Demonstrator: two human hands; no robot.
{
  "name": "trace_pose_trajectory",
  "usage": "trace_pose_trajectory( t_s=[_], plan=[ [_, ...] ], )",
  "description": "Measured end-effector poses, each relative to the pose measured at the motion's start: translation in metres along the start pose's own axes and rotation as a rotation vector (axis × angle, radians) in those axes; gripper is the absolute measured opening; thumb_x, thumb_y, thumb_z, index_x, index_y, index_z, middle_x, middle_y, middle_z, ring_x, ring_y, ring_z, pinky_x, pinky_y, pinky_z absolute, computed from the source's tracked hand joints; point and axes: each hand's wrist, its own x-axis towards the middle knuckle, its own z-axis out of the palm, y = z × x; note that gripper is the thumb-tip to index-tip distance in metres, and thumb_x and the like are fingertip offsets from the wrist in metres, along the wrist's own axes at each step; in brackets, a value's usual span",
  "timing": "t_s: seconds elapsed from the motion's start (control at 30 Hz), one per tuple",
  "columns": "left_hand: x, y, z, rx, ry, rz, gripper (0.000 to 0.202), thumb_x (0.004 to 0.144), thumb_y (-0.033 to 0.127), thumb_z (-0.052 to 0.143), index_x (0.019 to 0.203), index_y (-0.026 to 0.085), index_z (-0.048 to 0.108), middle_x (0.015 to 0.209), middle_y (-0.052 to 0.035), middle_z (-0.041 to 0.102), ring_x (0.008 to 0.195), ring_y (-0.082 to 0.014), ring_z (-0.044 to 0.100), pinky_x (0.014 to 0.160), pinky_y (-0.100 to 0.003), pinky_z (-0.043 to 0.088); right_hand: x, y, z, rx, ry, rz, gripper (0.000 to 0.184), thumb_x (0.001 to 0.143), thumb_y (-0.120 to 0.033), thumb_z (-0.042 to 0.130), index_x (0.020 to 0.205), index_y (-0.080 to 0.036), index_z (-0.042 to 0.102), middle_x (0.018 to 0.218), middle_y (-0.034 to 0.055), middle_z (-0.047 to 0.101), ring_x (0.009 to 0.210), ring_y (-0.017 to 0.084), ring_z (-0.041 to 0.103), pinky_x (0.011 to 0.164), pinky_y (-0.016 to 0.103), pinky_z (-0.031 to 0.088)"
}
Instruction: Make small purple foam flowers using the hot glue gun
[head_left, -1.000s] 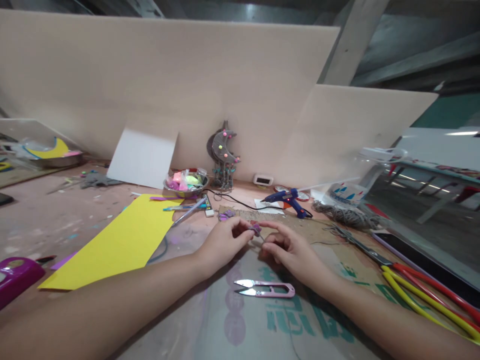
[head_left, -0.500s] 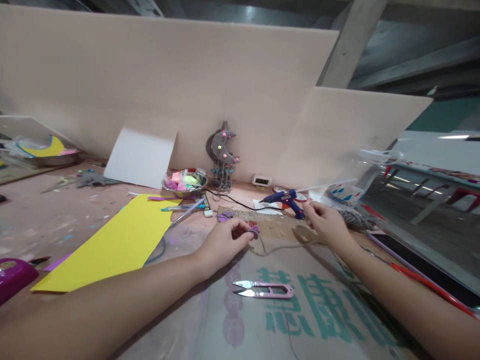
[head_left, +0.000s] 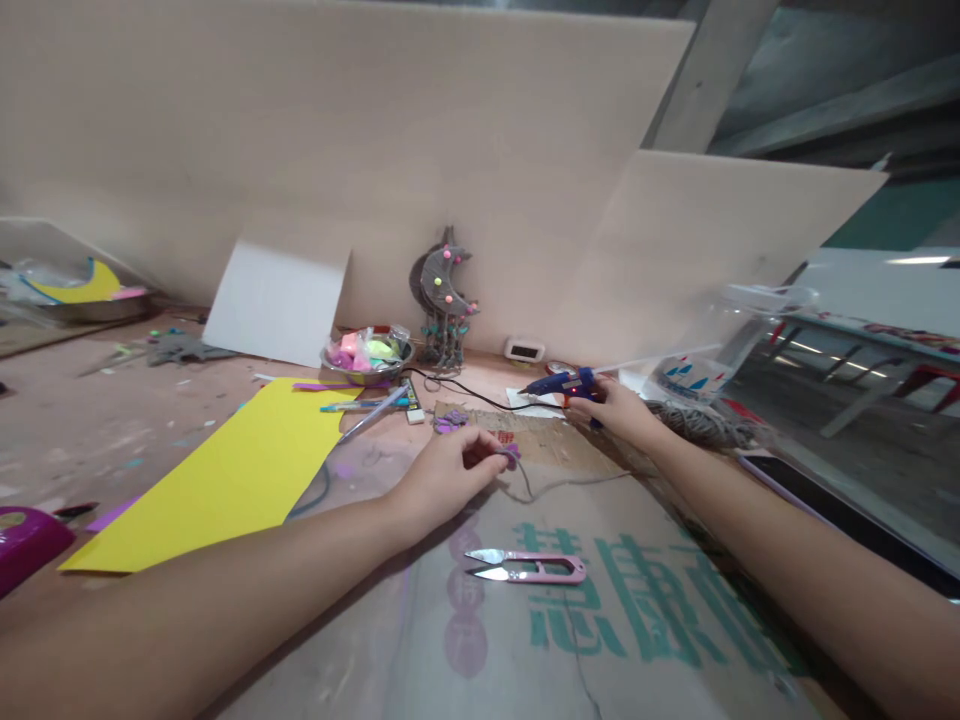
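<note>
**Left hand pinches a purple piece, right hand grips the glue gun**

The left hand (head_left: 442, 478) rests on the table with thumb and fingertips closed narrowly on a small purple piece (head_left: 513, 457). A thin grey thread (head_left: 541, 489) trails from the piece across the cardboard sheet (head_left: 660, 640), which bears teal print. The right hand (head_left: 613, 411) reaches further back, its fingers curled around the handle of the blue glue gun (head_left: 556, 382). The gun's nozzle points left and a red light glows on its body.

Pink thread snips (head_left: 526, 567) lie on the cardboard, near the left wrist and apart from both hands. Left of the hands lies a yellow paper sheet (head_left: 232, 470). Behind it stands a metal bowl (head_left: 367, 359) of bright scraps. A crescent moon ornament (head_left: 444, 285) leans against the back board, and a bundle of twine (head_left: 705, 426) sits just beside the right forearm.
</note>
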Motion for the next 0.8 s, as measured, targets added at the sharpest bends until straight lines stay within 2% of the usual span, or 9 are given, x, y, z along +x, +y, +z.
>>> trace_pose_trajectory(
  t_s=[0.13,0.2,0.37,0.43,0.5,0.63,0.73,0.8],
  plan=[
    [0.000,0.000,0.000,-0.004,0.002,0.003,0.016,0.078,0.030,0.053,0.084,0.016,0.059,0.084,-0.0028,0.065,0.079,-0.0147,0.059,0.069,-0.023,0.044,0.006,0.000,0.009,-0.019,-0.022,0.069,0.031,0.066,-0.041,0.065,0.080,-0.013,0.067,0.054,0.0036,0.064,0.058,0.021,0.062,0.062,0.031,0.047],
    [-0.001,0.000,0.000,-0.012,-0.003,0.003,0.015,0.079,0.030,0.053,0.084,0.016,0.059,0.085,-0.0028,0.065,0.079,-0.0145,0.059,0.069,-0.023,0.044,0.005,-0.003,0.007,-0.011,-0.031,0.084,0.028,0.068,-0.040,0.063,0.076,-0.013,0.068,0.049,0.0023,0.061,0.054,0.019,0.060,0.057,0.028,0.046],
    [-0.002,-0.001,-0.001,-0.009,0.004,0.001,0.015,0.079,0.029,0.053,0.083,0.016,0.059,0.084,-0.0033,0.065,0.079,-0.0151,0.059,0.070,-0.024,0.044,-0.009,-0.019,-0.008,0.036,-0.006,0.061,0.032,0.078,-0.037,0.050,0.093,-0.014,0.067,0.065,0.0046,0.067,0.057,0.015,0.059,0.054,0.023,0.044],
    [-0.002,-0.001,-0.001,-0.020,0.009,0.005,0.014,0.079,0.029,0.053,0.083,0.016,0.059,0.084,-0.0034,0.065,0.079,-0.0151,0.059,0.071,-0.024,0.045,-0.019,-0.027,-0.014,0.050,0.002,0.045,0.035,0.081,-0.039,0.047,0.097,-0.015,0.066,0.065,0.0042,0.066,0.057,0.014,0.059,0.054,0.023,0.044],
    [-0.001,0.000,-0.001,-0.035,0.017,0.004,0.013,0.078,0.027,0.054,0.084,0.016,0.059,0.084,-0.0031,0.065,0.079,-0.0146,0.059,0.071,-0.024,0.045,-0.031,-0.036,-0.018,0.060,0.017,0.038,0.037,0.080,-0.044,0.048,0.093,-0.015,0.067,0.058,0.0030,0.062,0.055,0.015,0.058,0.053,0.024,0.044],
    [-0.001,0.000,0.000,-0.070,0.041,0.003,0.010,0.078,0.025,0.054,0.081,0.016,0.057,0.082,-0.0017,0.064,0.078,-0.0137,0.059,0.070,-0.023,0.045,-0.065,-0.057,-0.022,0.102,0.076,0.029,0.036,0.072,-0.052,0.057,0.073,-0.017,0.064,0.055,0.0017,0.058,0.052,0.015,0.055,0.049,0.026,0.043],
    [0.000,-0.002,0.000,-0.063,0.057,-0.007,0.013,0.078,0.029,0.055,0.080,0.017,0.057,0.080,-0.0014,0.064,0.075,-0.0144,0.059,0.067,-0.024,0.045,-0.092,-0.071,-0.022,0.160,0.033,-0.057,0.035,0.075,-0.053,0.052,0.070,-0.020,0.062,0.065,0.0039,0.064,0.063,0.019,0.061,0.061,0.029,0.049],
    [0.000,-0.003,0.000,-0.050,0.071,-0.011,0.014,0.077,0.030,0.056,0.079,0.017,0.058,0.078,-0.0012,0.065,0.073,-0.0146,0.059,0.066,-0.024,0.045,-0.106,-0.077,-0.019,0.225,-0.007,-0.105,0.031,0.076,-0.052,0.053,0.077,-0.023,0.063,0.076,0.0050,0.068,0.073,0.021,0.064,0.069,0.032,0.051]
  ],
)
